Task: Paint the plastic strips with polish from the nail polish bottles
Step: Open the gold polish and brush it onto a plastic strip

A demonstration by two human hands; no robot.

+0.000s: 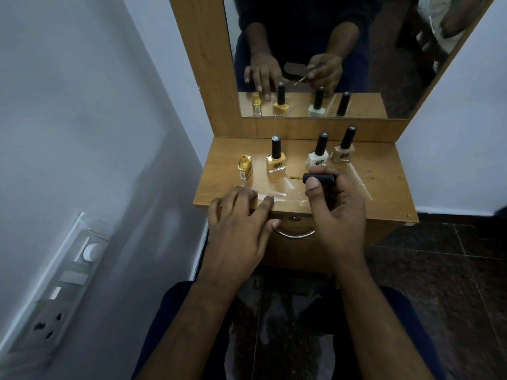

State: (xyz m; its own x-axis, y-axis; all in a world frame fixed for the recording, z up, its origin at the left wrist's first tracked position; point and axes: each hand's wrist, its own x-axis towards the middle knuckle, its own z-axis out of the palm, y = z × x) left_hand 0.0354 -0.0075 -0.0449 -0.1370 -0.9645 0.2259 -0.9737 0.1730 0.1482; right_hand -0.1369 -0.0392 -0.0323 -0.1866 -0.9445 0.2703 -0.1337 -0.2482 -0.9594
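Strip point(270, 193) under left hand point(238, 215) (flat), tabletop point(384, 193)

Four nail polish bottles line the table's point(384, 187) far side: an uncapped gold bottle point(245, 167) beyond the left hand point(236, 215), a yellow bottle point(275, 160) between the hands, a white bottle point(317, 157) and a beige bottle point(343, 149) just beyond the right hand point(337, 209). Bare tabletop lies right of the right hand. The mirror point(356, 50) closes off the back; a wall point(82, 105) stands left of the left hand.
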